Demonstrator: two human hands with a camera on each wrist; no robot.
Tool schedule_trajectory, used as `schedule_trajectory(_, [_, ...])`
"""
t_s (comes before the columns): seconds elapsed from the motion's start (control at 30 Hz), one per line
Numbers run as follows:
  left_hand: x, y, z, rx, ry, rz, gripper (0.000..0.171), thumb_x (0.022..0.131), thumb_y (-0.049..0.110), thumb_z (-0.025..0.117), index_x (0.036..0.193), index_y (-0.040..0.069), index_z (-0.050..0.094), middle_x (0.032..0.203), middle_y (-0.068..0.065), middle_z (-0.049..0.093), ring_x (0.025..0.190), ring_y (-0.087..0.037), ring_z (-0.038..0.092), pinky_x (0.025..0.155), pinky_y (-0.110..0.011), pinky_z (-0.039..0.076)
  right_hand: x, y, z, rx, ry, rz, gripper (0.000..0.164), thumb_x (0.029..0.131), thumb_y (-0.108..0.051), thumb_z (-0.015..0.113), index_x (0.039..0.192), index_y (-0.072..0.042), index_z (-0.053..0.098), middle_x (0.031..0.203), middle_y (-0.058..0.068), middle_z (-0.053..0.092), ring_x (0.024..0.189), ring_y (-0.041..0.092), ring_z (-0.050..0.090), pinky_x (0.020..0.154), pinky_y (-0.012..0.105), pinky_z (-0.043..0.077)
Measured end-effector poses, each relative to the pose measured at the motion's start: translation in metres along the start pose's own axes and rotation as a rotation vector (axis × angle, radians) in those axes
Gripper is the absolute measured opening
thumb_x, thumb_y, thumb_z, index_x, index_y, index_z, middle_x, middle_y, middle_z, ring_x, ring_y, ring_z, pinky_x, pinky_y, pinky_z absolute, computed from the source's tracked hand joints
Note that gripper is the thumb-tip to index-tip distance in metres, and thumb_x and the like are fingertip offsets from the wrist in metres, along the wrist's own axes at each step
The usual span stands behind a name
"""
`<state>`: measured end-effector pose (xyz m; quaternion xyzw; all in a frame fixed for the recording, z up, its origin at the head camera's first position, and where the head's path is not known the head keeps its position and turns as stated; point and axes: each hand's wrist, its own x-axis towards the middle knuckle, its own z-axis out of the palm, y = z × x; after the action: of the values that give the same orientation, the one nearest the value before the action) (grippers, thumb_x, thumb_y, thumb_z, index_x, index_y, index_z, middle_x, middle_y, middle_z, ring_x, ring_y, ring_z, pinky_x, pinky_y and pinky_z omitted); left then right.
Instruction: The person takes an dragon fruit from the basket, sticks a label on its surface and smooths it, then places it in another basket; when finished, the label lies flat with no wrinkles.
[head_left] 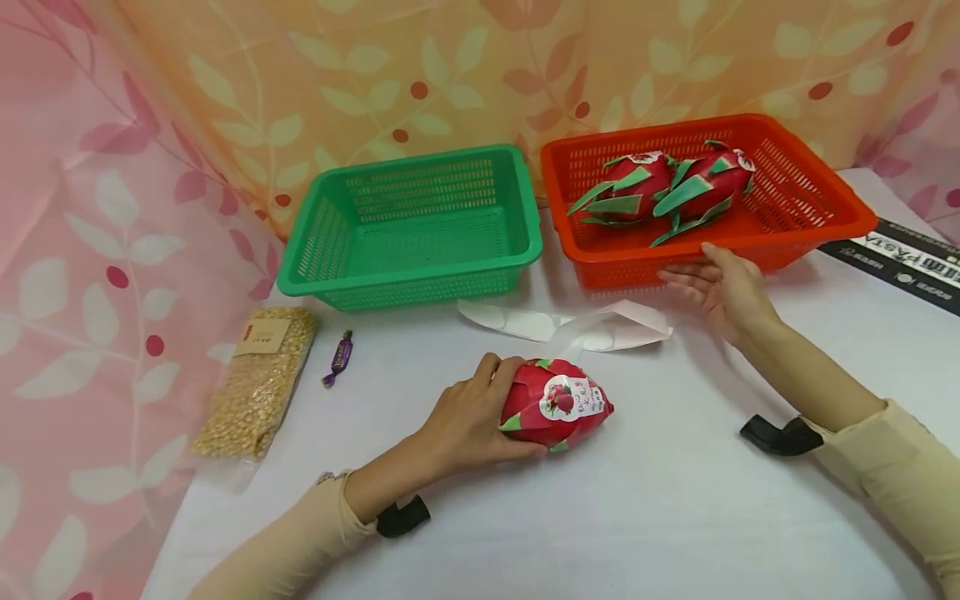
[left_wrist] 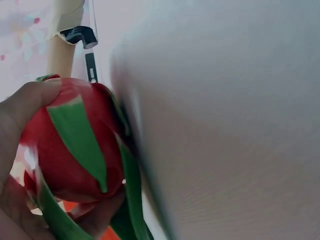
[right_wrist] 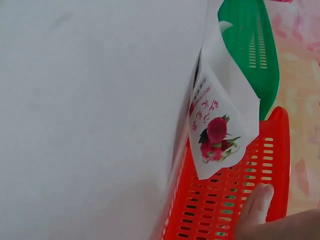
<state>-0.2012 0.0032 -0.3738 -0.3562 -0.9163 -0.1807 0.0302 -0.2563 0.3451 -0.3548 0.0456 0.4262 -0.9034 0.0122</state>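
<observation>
My left hand (head_left: 472, 417) grips a red dragon fruit (head_left: 555, 408) with green-tipped scales, low over the white table. A printed label (head_left: 573, 398) is on the fruit's upper side. In the left wrist view, the thumb and fingers wrap around the fruit (left_wrist: 80, 140), whose long green leaves stick out below. My right hand (head_left: 723, 292) is at the front wall of the red basket (head_left: 795, 242), fingers extended, thumb tip at the rim, holding nothing. Two more dragon fruits (head_left: 637, 187) lie in that basket. Behind the held fruit is a white sticker strip (head_left: 517, 323), its right end folded up.
A green basket (head_left: 420, 283) stands left of the red one. On the left lie a bag of yellow kernels (head_left: 262, 383) and a purple-wrapped candy (head_left: 340, 358). A black-and-white printed strip (head_left: 900, 262) is at the right, and a patterned curtain (head_left: 360, 75) hangs behind.
</observation>
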Motion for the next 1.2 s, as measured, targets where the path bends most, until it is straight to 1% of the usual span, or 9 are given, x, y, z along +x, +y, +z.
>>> schedule_trajectory(0.17, [0.004, -0.005, 0.003, -0.061, 0.008, 0.013, 0.083, 0.059, 0.056, 0.078, 0.123, 0.018, 0.04, 0.098, 0.0, 0.048, 0.082, -0.009, 0.055, 0.061, -0.024, 0.049, 0.0, 0.001, 0.003, 0.092, 0.109, -0.135, 0.016, 0.092, -0.011, 0.054, 0.094, 0.005, 0.05, 0.083, 0.018, 0.07, 0.074, 0.028, 0.07, 0.065, 0.032, 0.055])
schedule_trajectory(0.3, [0.008, -0.013, 0.001, -0.141, -0.024, 0.018, 0.082, 0.059, 0.051, 0.08, 0.122, 0.018, 0.041, 0.102, 0.001, 0.05, 0.09, -0.007, 0.053, 0.068, -0.026, 0.05, 0.004, 0.006, 0.001, 0.075, 0.126, -0.145, 0.024, 0.091, -0.013, 0.055, 0.097, 0.006, 0.042, 0.08, 0.019, 0.07, 0.073, 0.026, 0.07, 0.062, 0.028, 0.055])
schedule_trajectory(0.5, [0.032, -0.007, -0.026, -0.226, 0.037, 0.09, 0.084, 0.058, 0.047, 0.082, 0.124, 0.014, 0.041, 0.111, 0.0, 0.051, 0.101, -0.009, 0.05, 0.075, -0.028, 0.051, 0.02, 0.011, -0.019, 0.014, 0.145, -0.164, 0.025, 0.092, -0.015, 0.054, 0.095, 0.002, 0.036, 0.082, 0.016, 0.069, 0.075, 0.024, 0.07, 0.065, 0.026, 0.055])
schedule_trajectory(0.6, [0.062, 0.007, -0.048, -0.236, 0.092, 0.126, 0.085, 0.059, 0.048, 0.081, 0.125, 0.013, 0.04, 0.114, -0.003, 0.051, 0.104, -0.011, 0.049, 0.075, -0.026, 0.051, 0.02, 0.012, -0.022, 0.02, 0.174, -0.185, 0.026, 0.09, -0.014, 0.055, 0.094, 0.004, 0.037, 0.083, 0.016, 0.068, 0.075, 0.025, 0.07, 0.067, 0.027, 0.054])
schedule_trajectory(0.7, [0.105, 0.024, -0.07, -0.211, 0.11, 0.113, 0.087, 0.061, 0.053, 0.079, 0.129, 0.016, 0.037, 0.117, -0.003, 0.049, 0.105, -0.011, 0.049, 0.076, -0.023, 0.049, 0.014, 0.009, -0.015, 0.022, 0.185, -0.207, 0.024, 0.09, -0.014, 0.056, 0.094, 0.005, 0.04, 0.076, 0.014, 0.067, 0.065, 0.022, 0.069, 0.062, 0.026, 0.055])
schedule_trajectory(0.83, [0.176, 0.046, -0.085, -0.13, 0.036, 0.039, 0.09, 0.062, 0.061, 0.073, 0.133, 0.022, 0.032, 0.124, 0.0, 0.046, 0.108, -0.009, 0.047, 0.079, -0.02, 0.046, 0.003, 0.005, -0.002, 0.099, 0.122, -0.216, 0.017, 0.093, -0.01, 0.051, 0.091, 0.006, 0.047, 0.071, 0.016, 0.068, 0.061, 0.023, 0.068, 0.06, 0.027, 0.055])
schedule_trajectory(0.97, [0.239, 0.056, -0.073, -0.089, -0.085, -0.042, 0.092, 0.063, 0.066, 0.069, 0.136, 0.026, 0.028, 0.127, 0.005, 0.045, 0.113, -0.006, 0.043, 0.085, -0.02, 0.042, 0.004, 0.007, -0.004, 0.112, 0.11, -0.213, 0.017, 0.093, -0.009, 0.05, 0.097, 0.006, 0.045, 0.076, 0.019, 0.069, 0.067, 0.025, 0.07, 0.065, 0.029, 0.054])
schedule_trajectory(1.07, [0.269, 0.054, -0.053, -0.092, -0.154, -0.081, 0.089, 0.066, 0.064, 0.068, 0.136, 0.025, 0.03, 0.126, 0.007, 0.048, 0.112, -0.006, 0.045, 0.088, -0.018, 0.041, 0.015, 0.013, -0.023, 0.034, 0.134, -0.201, 0.023, 0.091, -0.014, 0.055, 0.101, 0.003, 0.043, 0.085, 0.016, 0.07, 0.075, 0.024, 0.07, 0.069, 0.029, 0.054])
schedule_trajectory(1.2, [0.286, 0.054, -0.03, -0.03, -0.144, -0.13, 0.04, 0.078, 0.049, 0.064, 0.104, 0.022, 0.052, 0.092, 0.01, 0.055, 0.086, -0.005, 0.05, 0.071, -0.018, 0.042, 0.031, 0.023, -0.05, 0.013, 0.118, -0.216, 0.035, 0.087, -0.017, 0.061, 0.107, 0.001, 0.038, 0.092, 0.018, 0.069, 0.081, 0.027, 0.07, 0.071, 0.03, 0.053])
